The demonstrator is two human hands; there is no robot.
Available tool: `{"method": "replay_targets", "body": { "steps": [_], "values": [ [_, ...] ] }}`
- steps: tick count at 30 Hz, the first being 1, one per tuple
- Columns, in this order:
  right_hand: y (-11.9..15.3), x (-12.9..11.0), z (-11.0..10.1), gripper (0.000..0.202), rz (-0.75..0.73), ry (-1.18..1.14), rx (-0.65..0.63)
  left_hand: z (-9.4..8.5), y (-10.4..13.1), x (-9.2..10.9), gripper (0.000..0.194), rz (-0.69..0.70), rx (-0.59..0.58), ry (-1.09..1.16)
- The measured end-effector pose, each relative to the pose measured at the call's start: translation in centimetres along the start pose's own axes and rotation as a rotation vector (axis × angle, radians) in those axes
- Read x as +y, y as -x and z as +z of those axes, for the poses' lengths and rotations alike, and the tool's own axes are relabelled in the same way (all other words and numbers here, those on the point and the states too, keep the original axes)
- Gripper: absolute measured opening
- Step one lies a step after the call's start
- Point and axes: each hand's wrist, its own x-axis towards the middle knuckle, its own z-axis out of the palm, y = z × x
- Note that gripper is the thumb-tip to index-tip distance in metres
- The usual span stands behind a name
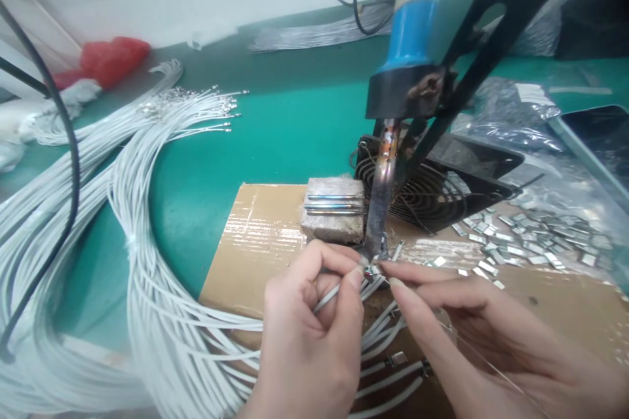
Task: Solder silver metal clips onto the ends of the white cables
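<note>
My left hand (pixel 314 321) is closed in a pinch on the end of a white cable (pixel 328 296), just below the soldering iron tip (pixel 376 236). A small metal connector (pixel 372 270) shows at its fingertips, partly covered. From the right, my right hand (pixel 457 314) comes close with thumb and index finger nearly together. Thin solder wire (pixel 496 370) runs out from between its fingers toward the lower right. Whether the right fingertips also touch the connector, I cannot tell. More white cables with metal plugs (pixel 397 359) lie beneath both hands.
The blue-handled iron (pixel 410 29) hangs in a black stand (pixel 472 59). Behind the tip are a block with metal rods (pixel 337 209) and a black fan (pixel 432 190). Loose metal shells (pixel 535 239) lie right, on cardboard (pixel 260 229); a white cable bundle (pixel 142 255) lies left.
</note>
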Motion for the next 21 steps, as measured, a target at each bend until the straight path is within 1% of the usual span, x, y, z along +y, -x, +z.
{"method": "replay_targets", "body": {
  "steps": [6,10,21],
  "values": [
    [0.0,-1.1,0.6,0.010,0.113,0.017,0.111,0.6,0.1,0.1,0.012,0.020,0.052,0.017],
    [-0.1,-1.4,0.8,0.010,0.096,0.042,0.132,0.7,0.2,0.1,0.011,0.069,0.075,0.004],
    [-0.3,-1.8,1.1,0.011,0.114,0.023,0.158,0.9,0.1,0.4,0.012,0.036,0.126,0.046]
  ]
}}
